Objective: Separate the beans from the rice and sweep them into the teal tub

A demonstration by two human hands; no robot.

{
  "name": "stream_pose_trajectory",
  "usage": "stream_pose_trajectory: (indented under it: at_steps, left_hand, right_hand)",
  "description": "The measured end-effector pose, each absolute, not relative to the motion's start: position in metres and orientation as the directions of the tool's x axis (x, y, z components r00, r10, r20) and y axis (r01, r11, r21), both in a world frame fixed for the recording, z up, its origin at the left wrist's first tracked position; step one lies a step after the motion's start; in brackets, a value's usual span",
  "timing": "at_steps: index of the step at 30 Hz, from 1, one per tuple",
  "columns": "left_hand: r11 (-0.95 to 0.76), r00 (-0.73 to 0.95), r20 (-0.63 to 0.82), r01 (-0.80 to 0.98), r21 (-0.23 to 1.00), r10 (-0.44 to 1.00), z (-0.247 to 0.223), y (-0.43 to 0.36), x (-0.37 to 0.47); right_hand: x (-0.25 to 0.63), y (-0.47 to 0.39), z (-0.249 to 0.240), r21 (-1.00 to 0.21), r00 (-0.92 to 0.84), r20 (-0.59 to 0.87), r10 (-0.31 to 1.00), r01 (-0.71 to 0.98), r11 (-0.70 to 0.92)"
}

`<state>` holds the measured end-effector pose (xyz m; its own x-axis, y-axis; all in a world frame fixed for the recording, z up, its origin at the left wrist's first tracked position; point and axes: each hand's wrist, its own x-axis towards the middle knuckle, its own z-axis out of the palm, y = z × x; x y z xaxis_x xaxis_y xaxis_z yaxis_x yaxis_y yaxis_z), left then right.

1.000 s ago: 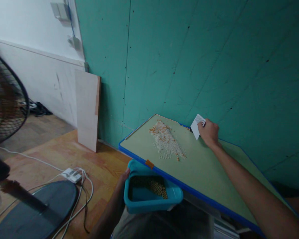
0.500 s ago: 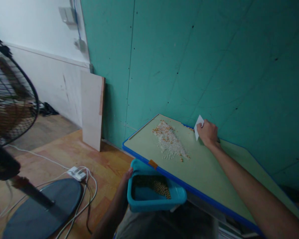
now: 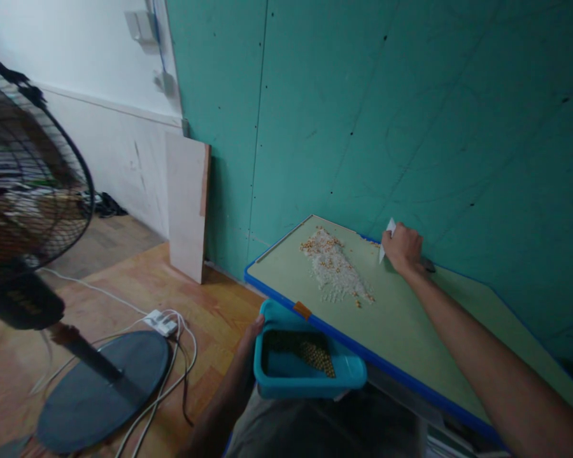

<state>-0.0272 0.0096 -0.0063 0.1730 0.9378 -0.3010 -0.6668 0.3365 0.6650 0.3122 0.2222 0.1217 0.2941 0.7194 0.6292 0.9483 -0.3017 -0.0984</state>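
Note:
My left hand [image 3: 249, 350] grips the left end of a blue plastic container [image 3: 310, 387], held just under the table's front edge. Inside it lie yellowish beans [image 3: 318, 357] and a dark green mass of small grains [image 3: 286, 340]. At the table's back edge, my right hand [image 3: 403, 247] is closed on a white card [image 3: 386, 240], which stands on edge against the surface. Left of the card, a pile of white rice-like grains [image 3: 337, 270] mixed with yellow beans spreads over the pale green tabletop [image 3: 410, 324]. A few beans [image 3: 373, 243] lie along the back rim near the card.
A green wall [image 3: 363, 114] rises directly behind the table. To the left stand a fan [image 3: 28, 191] on a round base [image 3: 105, 388], a power strip [image 3: 161, 322] with loose cables, and a board [image 3: 188, 207] leaning on the wall. Orange tape [image 3: 302, 310] marks the front rim.
The whole view has shifted slightly, so everything appears farther right. The card in my right hand has turned more edge-on. The container stays in my left hand by the table edge.

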Motion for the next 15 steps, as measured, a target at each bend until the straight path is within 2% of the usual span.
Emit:
stream_pose_trajectory:
  at_steps: [5, 12, 15]
  left_hand:
    - [0.369, 0.178, -0.339, -0.655, 0.660, 0.924, -0.007, 0.011, -0.028]
    - [0.354, 0.181, -0.316, -0.658, 0.665, 0.931, -0.012, 0.013, -0.026]
    - [0.369, 0.177, -0.343, -0.664, 0.650, 0.923, -0.023, 0.020, -0.026]
  right_hand:
    - [0.325, 0.214, 0.102, -0.218, 0.342, 0.653, 0.676, 0.939, -0.265]
    - [0.351, 0.231, 0.087, -0.477, 0.450, 0.621, 0.641, 0.867, -0.146]
    - [0.361, 0.239, 0.083, -0.517, 0.457, 0.610, 0.648, 0.849, -0.112]
